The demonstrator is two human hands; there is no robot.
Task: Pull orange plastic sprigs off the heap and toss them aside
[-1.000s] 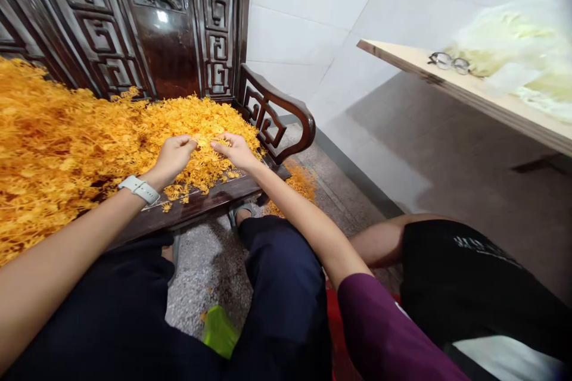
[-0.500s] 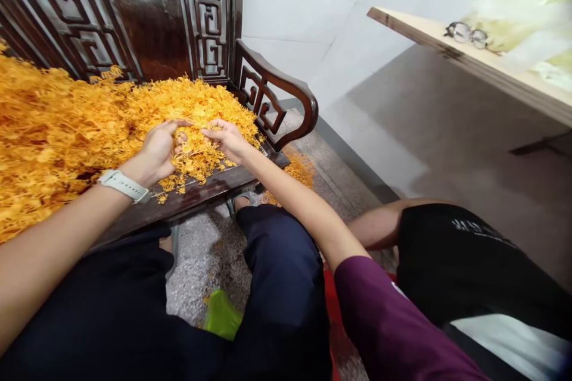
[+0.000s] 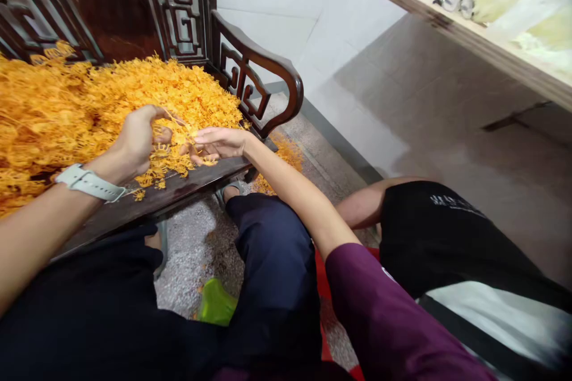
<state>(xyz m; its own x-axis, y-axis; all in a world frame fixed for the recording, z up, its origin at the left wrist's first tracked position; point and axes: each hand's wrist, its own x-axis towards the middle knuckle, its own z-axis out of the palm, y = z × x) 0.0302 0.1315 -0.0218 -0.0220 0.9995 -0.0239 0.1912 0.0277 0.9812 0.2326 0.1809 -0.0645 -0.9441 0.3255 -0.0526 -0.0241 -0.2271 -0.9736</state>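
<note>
- The heap of golden-orange dried florets (image 3: 89, 101) lies thick on the seat of our dark carved-wood worktop (image 3: 179, 193), banked against its fretwork back and thinning towards the front edge.
- Our left hand (image 3: 136, 143) has just curled in: its fingers now close narrowly on a thin strand (image 3: 176, 122), lifted clear of the heap.
- Our right hand (image 3: 218, 144) has opened out flatter, its fingers spread and almost meeting the left over the front of the pile, with a few florets just beneath them; we cannot tell whether it holds any.
- So the two hands now differ, one pinching and one open, and the florets between them look looser than the main mass.
- The whole view has also tipped, so everything sits higher and further left than it did a moment ago.
- A white watch strap (image 3: 89, 183) circles our left wrist; a plum sleeve (image 3: 379, 309) covers the right arm.
- Stray florets (image 3: 281, 158) lie on the speckled floor (image 3: 192, 256) beyond the bench's curved arm (image 3: 254, 56).
- A co-worker's bare arm (image 3: 361, 205) rests at right, beside a black top (image 3: 456, 232).
- Eyeglasses (image 3: 453, 0) sit on a plywood board (image 3: 447, 15).
</note>
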